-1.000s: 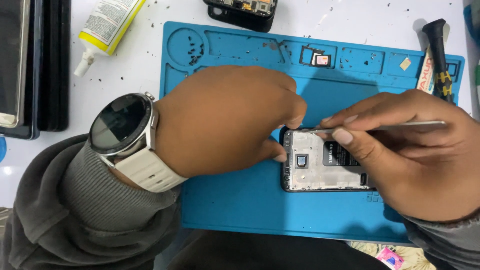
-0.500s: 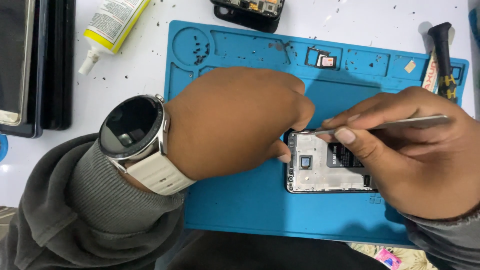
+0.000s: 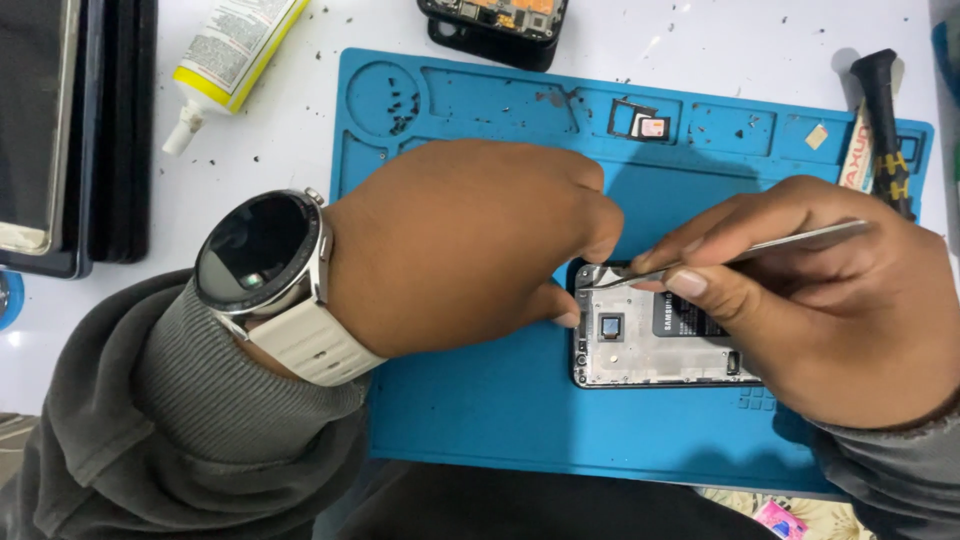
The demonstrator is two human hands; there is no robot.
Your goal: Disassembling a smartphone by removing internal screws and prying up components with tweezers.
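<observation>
Lying face down near the lower right of the blue work mat [image 3: 480, 420], the opened phone [image 3: 640, 345] shows its silver inner frame, a small square camera module and part of the battery. It looks light, rigid and flat, but its exposed parts seem fragile, so I judge it best held by the outer edges, never by the bare components. The left hand [image 3: 470, 245] arches over the phone's left end, knuckles up, fingers curled and pressed together, the tips touching that end to steady it. The right hand [image 3: 820, 300] comes in from the right, thumb and forefinger pinching thin metal tweezers [image 3: 740, 250] whose tips rest at the phone's upper left corner. A round wristwatch [image 3: 262, 255] sits on the left wrist. A glue tube [image 3: 230, 60] lies well apart, off the mat.
</observation>
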